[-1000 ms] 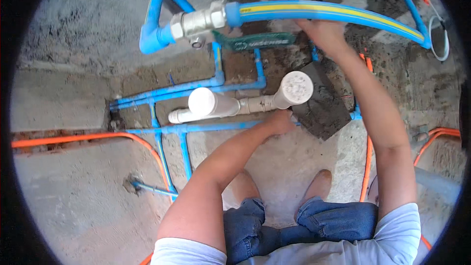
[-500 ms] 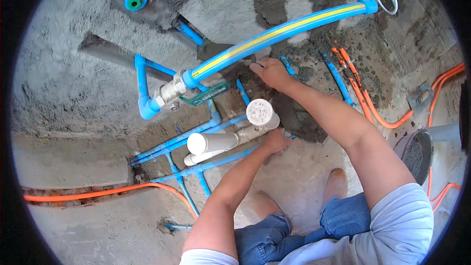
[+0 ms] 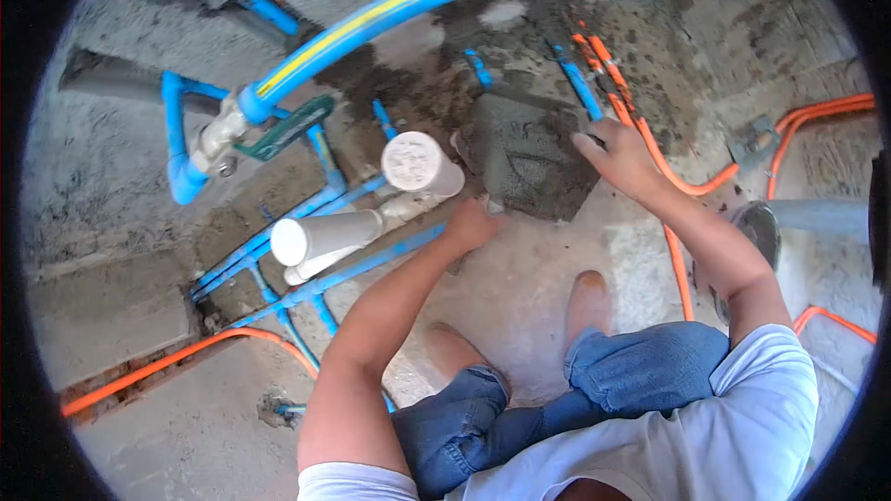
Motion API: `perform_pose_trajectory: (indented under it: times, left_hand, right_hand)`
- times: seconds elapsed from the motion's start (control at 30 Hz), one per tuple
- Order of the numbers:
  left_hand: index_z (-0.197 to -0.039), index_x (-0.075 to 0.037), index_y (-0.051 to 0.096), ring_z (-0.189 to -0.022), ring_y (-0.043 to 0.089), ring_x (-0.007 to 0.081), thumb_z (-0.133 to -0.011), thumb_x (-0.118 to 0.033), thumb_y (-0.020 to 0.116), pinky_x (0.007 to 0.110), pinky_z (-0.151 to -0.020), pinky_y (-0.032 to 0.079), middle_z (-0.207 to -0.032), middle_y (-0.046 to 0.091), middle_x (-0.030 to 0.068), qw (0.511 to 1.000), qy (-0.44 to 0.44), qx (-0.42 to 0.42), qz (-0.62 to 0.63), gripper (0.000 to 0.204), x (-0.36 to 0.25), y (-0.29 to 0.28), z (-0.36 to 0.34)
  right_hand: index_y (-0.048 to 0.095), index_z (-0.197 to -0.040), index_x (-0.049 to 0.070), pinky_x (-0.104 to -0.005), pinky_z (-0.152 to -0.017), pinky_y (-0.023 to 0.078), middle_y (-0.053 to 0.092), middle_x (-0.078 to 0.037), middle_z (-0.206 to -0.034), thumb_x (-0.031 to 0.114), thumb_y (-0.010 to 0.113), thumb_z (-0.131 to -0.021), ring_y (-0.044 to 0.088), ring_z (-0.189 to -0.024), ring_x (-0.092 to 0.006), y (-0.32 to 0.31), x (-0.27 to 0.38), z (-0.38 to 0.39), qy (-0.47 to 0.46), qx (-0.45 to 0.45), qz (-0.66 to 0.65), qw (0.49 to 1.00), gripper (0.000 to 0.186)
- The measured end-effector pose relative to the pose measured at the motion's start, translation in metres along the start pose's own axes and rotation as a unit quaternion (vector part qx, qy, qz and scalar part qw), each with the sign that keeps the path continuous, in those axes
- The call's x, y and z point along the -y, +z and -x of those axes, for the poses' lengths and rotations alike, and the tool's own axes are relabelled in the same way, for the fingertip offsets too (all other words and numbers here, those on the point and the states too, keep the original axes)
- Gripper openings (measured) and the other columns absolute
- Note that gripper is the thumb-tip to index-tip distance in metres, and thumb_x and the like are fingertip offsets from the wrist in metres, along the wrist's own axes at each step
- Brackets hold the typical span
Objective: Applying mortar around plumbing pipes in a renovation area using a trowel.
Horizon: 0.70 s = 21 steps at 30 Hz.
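Observation:
My left hand is curled at the lower left edge of a dark, squarish slab of wet mortar. What its fingers grip is hidden. At the slab's right edge my right hand is closed, and a small dark part shows by its thumb; the rest is covered by the hand. Left of the slab rises a capped white drain pipe, its top speckled with mortar. A second capped white pipe leans beside it, over blue water pipes.
A large blue hose with a yellow stripe arches across, joined to a valve with a green lever. Orange conduits run along the right, near a bucket and a grey pipe. My shoes stand close below.
My right hand has moved right, from beyond the white pipe to the slab's right side, uncovering the mortar. My left hand has shifted slightly right of the pipe. The view has shifted too.

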State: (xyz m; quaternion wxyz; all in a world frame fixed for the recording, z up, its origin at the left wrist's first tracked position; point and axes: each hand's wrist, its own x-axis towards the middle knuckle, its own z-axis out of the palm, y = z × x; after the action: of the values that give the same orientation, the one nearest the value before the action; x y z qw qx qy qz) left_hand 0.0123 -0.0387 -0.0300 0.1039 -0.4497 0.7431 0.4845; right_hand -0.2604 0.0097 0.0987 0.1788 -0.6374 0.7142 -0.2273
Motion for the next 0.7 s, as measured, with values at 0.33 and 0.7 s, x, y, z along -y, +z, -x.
perform_pose_trajectory:
  times: [0.33,0.7]
  left_hand:
    - [-0.089,0.001,0.056,-0.047,0.056,0.0153,-0.075,-0.026,0.069,0.033,-0.042,0.044,-0.064,0.06,0.008,0.959,-0.038,-0.058,0.276,0.033,-0.144,-0.019,0.009]
    - [-0.084,0.002,0.057,-0.046,0.057,0.0183,-0.076,-0.023,0.067,0.034,-0.044,0.045,-0.066,0.061,0.0121,0.95,-0.053,-0.12,0.285,0.028,-0.12,-0.025,0.013]
  right_hand:
    - [0.064,-0.082,0.003,-0.0403,-0.062,0.049,0.059,-0.01,-0.076,0.021,0.066,-0.079,0.061,-0.07,-0.029,-0.041,-0.008,0.098,-0.047,-0.103,0.168,0.979,0.018]
    - [0.061,-0.078,0.003,-0.0403,-0.06,0.048,0.058,-0.012,-0.075,0.018,0.066,-0.079,0.059,-0.069,-0.031,-0.032,0.015,0.079,-0.037,-0.061,0.164,0.984,0.016]
